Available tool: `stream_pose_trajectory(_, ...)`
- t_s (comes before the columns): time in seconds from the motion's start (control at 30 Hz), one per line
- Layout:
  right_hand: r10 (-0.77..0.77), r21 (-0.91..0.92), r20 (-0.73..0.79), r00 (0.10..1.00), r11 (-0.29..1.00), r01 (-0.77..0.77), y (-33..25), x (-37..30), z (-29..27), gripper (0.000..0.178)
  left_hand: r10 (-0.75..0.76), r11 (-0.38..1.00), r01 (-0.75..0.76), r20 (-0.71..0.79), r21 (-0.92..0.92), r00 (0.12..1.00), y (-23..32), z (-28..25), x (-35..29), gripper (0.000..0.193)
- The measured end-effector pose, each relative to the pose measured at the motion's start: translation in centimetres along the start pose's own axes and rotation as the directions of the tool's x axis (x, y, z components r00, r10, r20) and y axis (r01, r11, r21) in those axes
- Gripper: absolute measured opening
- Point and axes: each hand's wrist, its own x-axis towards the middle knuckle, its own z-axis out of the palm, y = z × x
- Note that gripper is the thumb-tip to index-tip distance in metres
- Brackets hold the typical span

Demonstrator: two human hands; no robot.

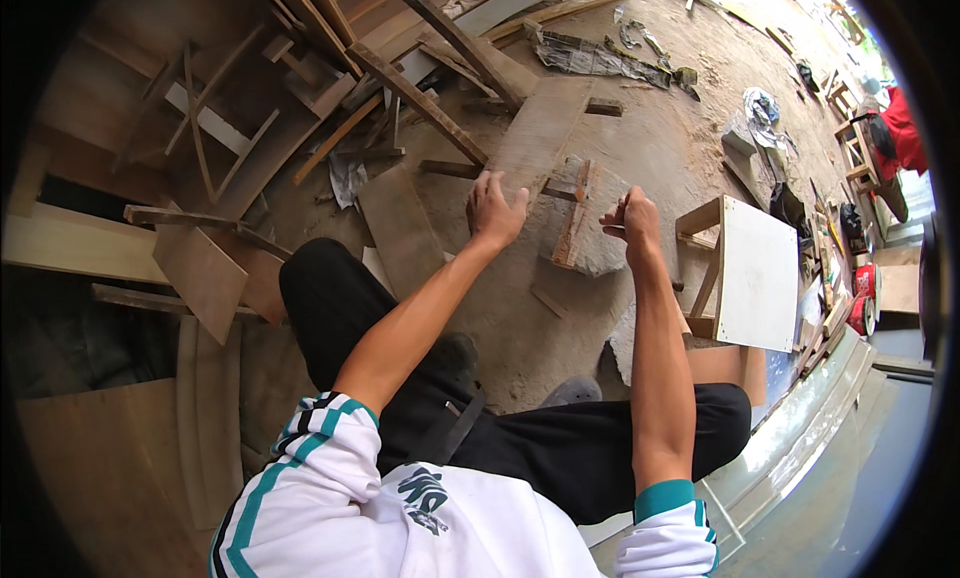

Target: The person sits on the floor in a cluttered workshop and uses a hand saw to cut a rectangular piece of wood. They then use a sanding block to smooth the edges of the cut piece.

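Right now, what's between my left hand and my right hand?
In the head view, a wooden strip on a grey, stone-like block shows between your left hand and right hand, with floor nearer the left.

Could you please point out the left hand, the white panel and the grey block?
Left hand [493, 216]: head view, back of the hand.
White panel [757, 275]: head view, middle of its flat face.
Grey block [603, 240]: head view, bare surface on its right.
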Motion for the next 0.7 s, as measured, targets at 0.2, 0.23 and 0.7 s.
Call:
stream_pose_trajectory(0.2,-0.036,0.201,-0.075,0.997,0.978,0.05,0.7,-0.1,1.3,0.031,0.094,0.989,-0.11,0.157,0.101,0.983,3.6,0.2,-2.9,0.074)
stream_pose_trajectory(0.23,-0.047,0.228,-0.069,0.996,0.972,0.062,0.9,-0.2,1.6,0.031,0.124,0.986,-0.137,0.138,0.091,0.983,3.7,0.2,-3.2,0.071)
stream_pose_trajectory(0.7,0.275,0.747,-0.089,0.957,0.654,-0.118,4.8,0.7,2.3,0.032,0.033,0.99,-0.032,0.001,-0.138,0.999,8.2,-2.0,-2.9,0.033)
